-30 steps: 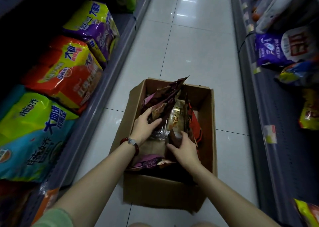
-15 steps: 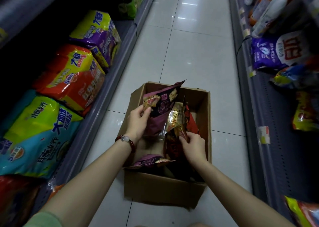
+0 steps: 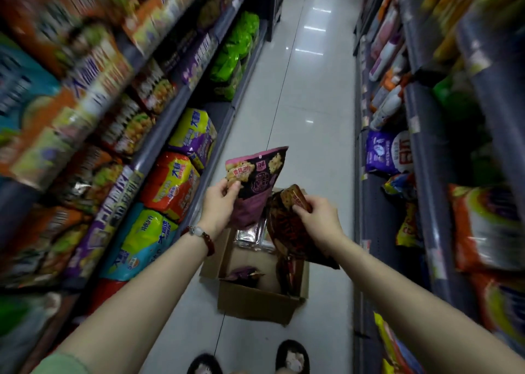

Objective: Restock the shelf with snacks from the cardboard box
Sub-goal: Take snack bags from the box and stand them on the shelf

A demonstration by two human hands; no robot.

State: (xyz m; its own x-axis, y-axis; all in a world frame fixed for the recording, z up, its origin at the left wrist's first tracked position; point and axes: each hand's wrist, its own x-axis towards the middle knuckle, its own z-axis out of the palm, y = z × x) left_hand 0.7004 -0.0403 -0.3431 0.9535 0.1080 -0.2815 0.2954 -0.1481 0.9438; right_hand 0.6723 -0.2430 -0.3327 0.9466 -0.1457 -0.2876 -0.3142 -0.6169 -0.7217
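Both hands have risen out of the cardboard box [image 3: 255, 302] since half a second ago. Left hand [image 3: 220, 208] pinches the purple snack bag [image 3: 255, 186], right hand [image 3: 321, 220] pinches the dark red bag [image 3: 289, 231], both now above the box. View has tilted up; left shelf [image 3: 159, 140] shows more tiers.

Narrow shop aisle. Floor [image 3: 306, 109]: glossy pale tiles, thin dark grout line running lengthwise, ceiling lights mirrored as bright streaks at far end. Left shelving [image 3: 159, 135]: grey tiered racks, crowded with large bright packets in orange, purple, yellow-green, teal; upper tiers motion-blurred. Right shelving [image 3: 426, 146]: grey tiers, bottles [image 3: 389, 103] higher up, purple-and-white bag [image 3: 389, 153] lower, orange packs nearest. Light dim overall, shelves shadowed. Dark slippers [image 3: 292, 356] at bottom edge.
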